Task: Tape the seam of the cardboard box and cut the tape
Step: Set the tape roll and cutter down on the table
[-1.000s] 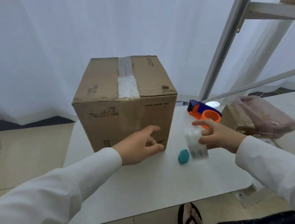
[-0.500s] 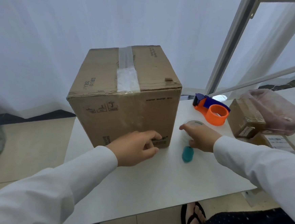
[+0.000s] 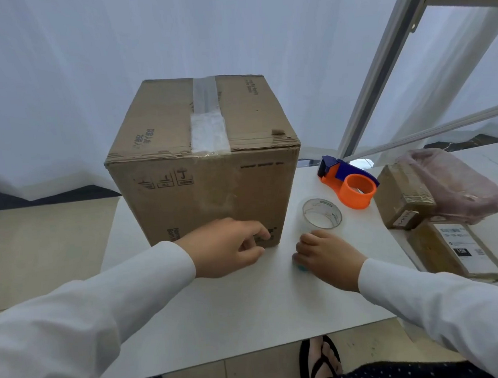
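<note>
The cardboard box stands at the centre of the frame on the white table, its taped seam running along the top from the near edge toward the far edge. The left hand rests against the box's lower near corner, fingers curled on the cardboard and holding nothing. The right hand, just right of centre, lies palm down over a small teal cutter, covering all but a sliver; whether it grips it I cannot tell. The clear tape roll lies flat on the table just beyond the right hand's fingertips, toward the upper right, between the box and the orange tape dispenser. The right hand is clearly nearer the roll, so the reach likely falls to it.
</note>
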A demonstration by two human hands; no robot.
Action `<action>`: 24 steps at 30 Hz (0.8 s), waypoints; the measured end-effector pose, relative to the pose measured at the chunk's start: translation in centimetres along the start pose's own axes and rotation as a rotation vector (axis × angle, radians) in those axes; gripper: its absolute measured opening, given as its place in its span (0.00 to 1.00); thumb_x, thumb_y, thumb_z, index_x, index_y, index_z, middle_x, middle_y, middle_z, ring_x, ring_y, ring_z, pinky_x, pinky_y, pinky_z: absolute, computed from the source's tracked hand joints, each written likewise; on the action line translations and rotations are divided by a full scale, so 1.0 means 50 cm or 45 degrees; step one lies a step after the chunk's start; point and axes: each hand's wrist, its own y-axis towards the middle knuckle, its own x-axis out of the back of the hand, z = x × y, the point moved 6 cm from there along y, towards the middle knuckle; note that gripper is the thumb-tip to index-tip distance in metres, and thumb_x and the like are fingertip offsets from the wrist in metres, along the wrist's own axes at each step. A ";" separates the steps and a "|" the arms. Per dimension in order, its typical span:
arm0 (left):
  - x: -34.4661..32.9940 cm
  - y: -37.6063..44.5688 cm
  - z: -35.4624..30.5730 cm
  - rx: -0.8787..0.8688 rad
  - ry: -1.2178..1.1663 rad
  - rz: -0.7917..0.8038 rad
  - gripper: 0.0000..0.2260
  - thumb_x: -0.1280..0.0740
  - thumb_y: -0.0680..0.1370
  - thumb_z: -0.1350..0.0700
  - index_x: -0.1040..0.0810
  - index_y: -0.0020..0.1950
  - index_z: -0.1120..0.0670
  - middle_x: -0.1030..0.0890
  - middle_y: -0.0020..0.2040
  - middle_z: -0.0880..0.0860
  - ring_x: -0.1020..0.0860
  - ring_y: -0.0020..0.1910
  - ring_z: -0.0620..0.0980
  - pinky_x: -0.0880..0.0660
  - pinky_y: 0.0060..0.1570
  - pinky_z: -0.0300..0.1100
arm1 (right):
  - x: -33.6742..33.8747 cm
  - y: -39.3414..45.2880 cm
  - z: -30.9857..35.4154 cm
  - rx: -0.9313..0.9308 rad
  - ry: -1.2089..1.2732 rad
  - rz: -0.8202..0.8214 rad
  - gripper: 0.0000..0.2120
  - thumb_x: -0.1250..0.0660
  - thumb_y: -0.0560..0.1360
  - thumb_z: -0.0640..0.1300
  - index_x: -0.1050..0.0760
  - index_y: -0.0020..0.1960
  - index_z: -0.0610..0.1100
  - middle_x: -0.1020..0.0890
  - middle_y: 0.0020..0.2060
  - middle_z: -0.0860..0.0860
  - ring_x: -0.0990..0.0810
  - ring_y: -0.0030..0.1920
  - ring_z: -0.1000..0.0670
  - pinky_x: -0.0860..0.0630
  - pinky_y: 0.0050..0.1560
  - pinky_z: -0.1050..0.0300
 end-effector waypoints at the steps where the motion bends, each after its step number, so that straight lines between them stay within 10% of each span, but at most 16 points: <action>1: 0.000 0.000 -0.001 -0.006 -0.004 -0.004 0.16 0.41 0.78 0.50 0.30 0.66 0.48 0.18 0.54 0.45 0.23 0.47 0.43 0.26 0.50 0.40 | 0.001 -0.004 -0.005 -0.051 0.051 0.008 0.09 0.30 0.63 0.46 0.21 0.43 0.48 0.20 0.35 0.53 0.22 0.36 0.50 0.24 0.36 0.59; 7: -0.007 0.007 0.001 0.006 -0.015 0.022 0.14 0.40 0.78 0.49 0.28 0.63 0.47 0.18 0.54 0.46 0.22 0.50 0.46 0.25 0.53 0.43 | 0.012 -0.047 -0.076 -0.678 1.230 -0.004 0.11 0.39 0.73 0.43 0.26 0.55 0.48 0.21 0.51 0.50 0.23 0.50 0.47 0.23 0.52 0.54; 12: -0.014 0.011 -0.004 0.003 -0.027 0.040 0.14 0.40 0.78 0.48 0.27 0.62 0.47 0.19 0.53 0.45 0.22 0.49 0.45 0.25 0.52 0.41 | -0.017 -0.091 -0.175 -1.023 1.903 -0.043 0.12 0.34 0.72 0.40 0.28 0.54 0.46 0.22 0.48 0.46 0.22 0.44 0.49 0.25 0.40 0.62; 19: -0.021 0.013 0.009 0.024 0.023 0.053 0.14 0.40 0.78 0.48 0.26 0.62 0.46 0.19 0.52 0.45 0.24 0.44 0.43 0.29 0.45 0.37 | -0.128 -0.154 -0.201 -1.169 1.759 0.467 0.07 0.37 0.75 0.42 0.28 0.52 0.49 0.22 0.54 0.43 0.23 0.51 0.45 0.24 0.51 0.55; 24: -0.021 0.012 0.012 0.029 0.028 0.058 0.13 0.41 0.78 0.48 0.26 0.61 0.47 0.19 0.53 0.45 0.24 0.46 0.43 0.29 0.46 0.37 | -0.138 -0.172 -0.243 -1.369 1.608 0.181 0.17 0.33 0.72 0.44 0.30 0.60 0.45 0.26 0.52 0.47 0.23 0.49 0.48 0.24 0.53 0.53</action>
